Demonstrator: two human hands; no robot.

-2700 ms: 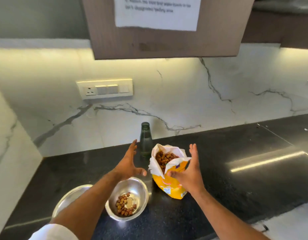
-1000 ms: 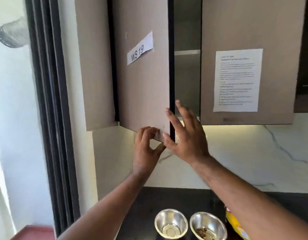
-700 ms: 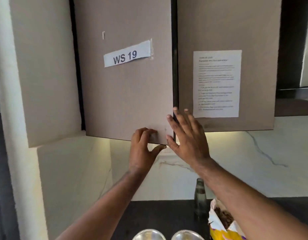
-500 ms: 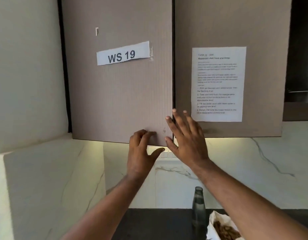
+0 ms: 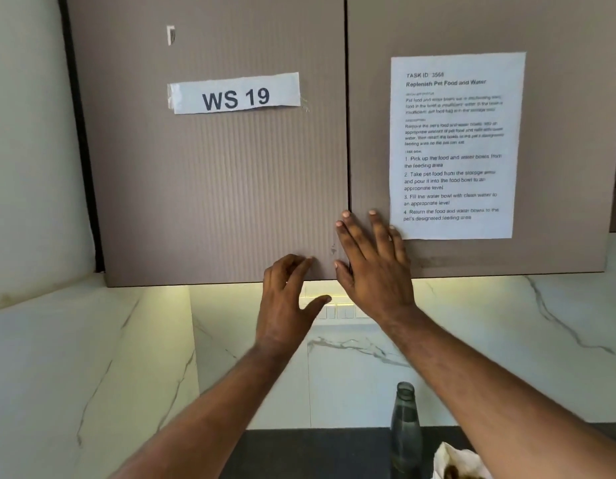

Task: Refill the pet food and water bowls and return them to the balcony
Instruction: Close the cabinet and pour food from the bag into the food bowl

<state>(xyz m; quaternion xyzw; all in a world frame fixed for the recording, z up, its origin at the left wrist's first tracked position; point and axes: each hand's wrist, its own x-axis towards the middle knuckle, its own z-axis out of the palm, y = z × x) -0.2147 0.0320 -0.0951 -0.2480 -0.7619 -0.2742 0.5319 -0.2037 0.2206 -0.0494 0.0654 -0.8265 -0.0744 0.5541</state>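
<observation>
Left grip: my left hand [image 5: 289, 299] sits at centre frame, fingers curled on the bottom edge of the left cupboard door [image 5: 213, 188], thumb spread below it; it holds nothing but that edge.
Right grip: my right hand [image 5: 372, 267] lies flat and wide, fingers spread across the seam onto the right cupboard door [image 5: 372, 133]; it holds nothing.
Task's things: the bowls are out of view; only the open glass bottle [image 5: 405, 430] and the top of the pet food bag [image 5: 458, 461] show at the lower right, on the dark surface [image 5: 306, 454].
Risk, pinch: my left fingertips hook the door's lower edge; if my right palm presses while they are tucked under, I judge they could get nipped.
Risk, knock: my right forearm passes close above the bottle's mouth; a quick drop of the arm could tip it, and the bag beside it stands open, so kibble could spill.
Risk, paper: my right fingertips touch the instruction sheet [image 5: 455, 146]; a sliding palm could peel its corner.
Edges: the door bottoms run across mid-frame; the seam runs straight up from my right hand.
Open room: the marble wall [image 5: 92, 357] at lower left is bare; I judge pulling both arms back and leftward the safest path.
</observation>
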